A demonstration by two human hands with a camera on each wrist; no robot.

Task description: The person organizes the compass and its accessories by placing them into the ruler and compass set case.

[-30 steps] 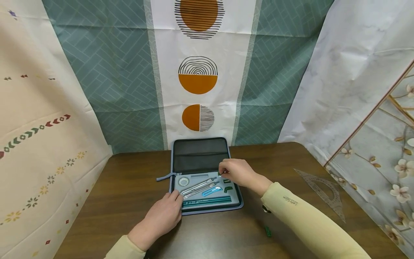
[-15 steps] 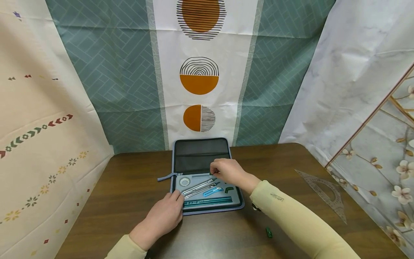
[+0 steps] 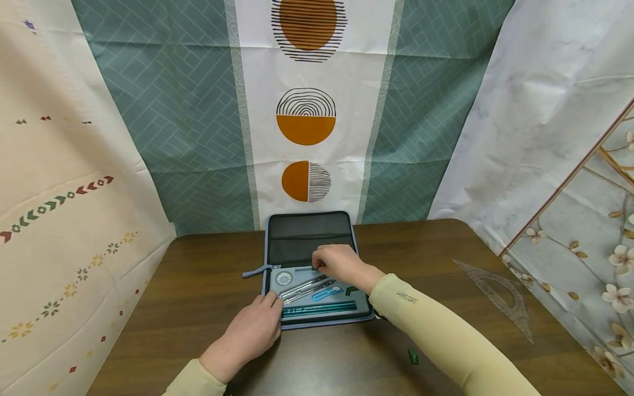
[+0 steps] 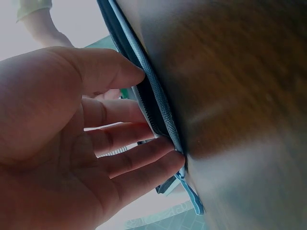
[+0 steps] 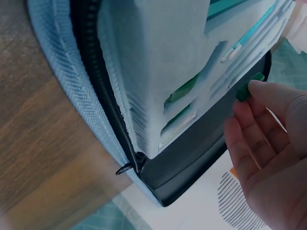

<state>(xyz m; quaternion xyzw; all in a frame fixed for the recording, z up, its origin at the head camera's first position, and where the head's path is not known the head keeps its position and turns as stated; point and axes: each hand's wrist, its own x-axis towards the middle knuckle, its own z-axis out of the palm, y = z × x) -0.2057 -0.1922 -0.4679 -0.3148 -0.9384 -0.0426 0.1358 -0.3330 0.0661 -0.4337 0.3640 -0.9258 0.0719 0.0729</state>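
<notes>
A blue zip case (image 3: 264, 283) lies unfolded on the table, with a pale grey tray inside. My left hand (image 3: 252, 325) rests on its front left corner; in the left wrist view the thumb and fingers touch the zipped rim (image 4: 160, 103). Over the tray's back part, my right hand (image 3: 338, 261) pinches a small dark green block (image 5: 249, 87) between thumb and fingertips. The tray holds metal compasses (image 3: 303, 289), a light blue cutter knife (image 3: 327, 293), teal pencils (image 3: 319, 309) and a round white disc (image 3: 284, 279). An L-shaped green piece (image 3: 351, 290) sits at the tray's right.
Another small green piece (image 3: 413, 356) lies on the wooden table (image 3: 213, 275) at the front right. A clear set square (image 3: 500, 300) is farther right. The case's dark lid (image 3: 307, 239) stands up at the back, close to the hanging cloth (image 3: 203, 165).
My right hand has moved left along the tray's back part, from its right side toward the middle, with the green block. The left hand has stayed on the case's corner.
</notes>
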